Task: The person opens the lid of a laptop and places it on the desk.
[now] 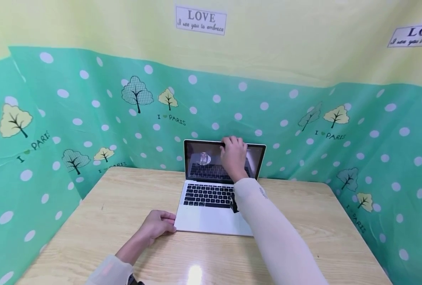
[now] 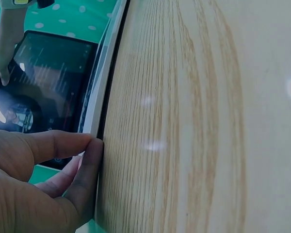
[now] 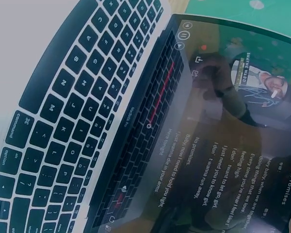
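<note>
A silver laptop [image 1: 211, 221] stands unfolded on the table, its screen [image 1: 196, 168] tilted up at the back. My left hand [image 1: 155, 226] holds the front left corner of the base; in the left wrist view its thumb and finger pinch the base's edge [image 2: 98, 104]. At the top edge of the lid, right of its middle, my right hand [image 1: 233, 156] grips with fingers bent over the rim. Song lyrics and a round picture [image 3: 262, 85] show on the lit screen in the right wrist view, above the black keyboard [image 3: 70, 116]. Only fingertips of the right hand appear there.
The light wooden table [image 1: 125, 198] extends to both sides of the laptop. Behind it hangs a green and yellow curtain [image 1: 285, 111] with dots and trees, close to the lid. A bright reflection lies on the tabletop near the front.
</note>
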Demonstrator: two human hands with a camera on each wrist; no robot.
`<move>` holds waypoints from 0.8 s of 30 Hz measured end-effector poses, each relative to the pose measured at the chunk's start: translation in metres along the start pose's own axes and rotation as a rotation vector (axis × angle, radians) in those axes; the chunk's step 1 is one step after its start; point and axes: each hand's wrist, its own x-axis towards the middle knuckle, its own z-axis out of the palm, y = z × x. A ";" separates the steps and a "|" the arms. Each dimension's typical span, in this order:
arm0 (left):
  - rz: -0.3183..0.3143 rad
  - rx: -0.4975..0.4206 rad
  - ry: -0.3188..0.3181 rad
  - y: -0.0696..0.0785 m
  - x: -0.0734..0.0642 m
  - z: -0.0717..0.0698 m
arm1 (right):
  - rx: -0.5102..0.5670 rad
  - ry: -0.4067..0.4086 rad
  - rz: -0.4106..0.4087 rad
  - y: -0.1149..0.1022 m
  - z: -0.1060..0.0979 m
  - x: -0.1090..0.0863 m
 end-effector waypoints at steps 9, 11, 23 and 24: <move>0.013 -0.004 0.002 -0.001 -0.001 0.002 | -0.008 -0.050 -0.063 0.015 0.003 0.003; 0.010 0.004 0.006 -0.002 -0.001 0.003 | -0.028 -0.059 -0.073 0.018 0.005 0.004; 0.017 0.008 0.005 -0.002 0.002 0.003 | -0.078 -0.087 -0.174 0.032 0.009 0.011; 0.015 0.007 0.006 -0.002 0.001 0.003 | -0.078 -0.097 -0.178 0.032 0.009 0.012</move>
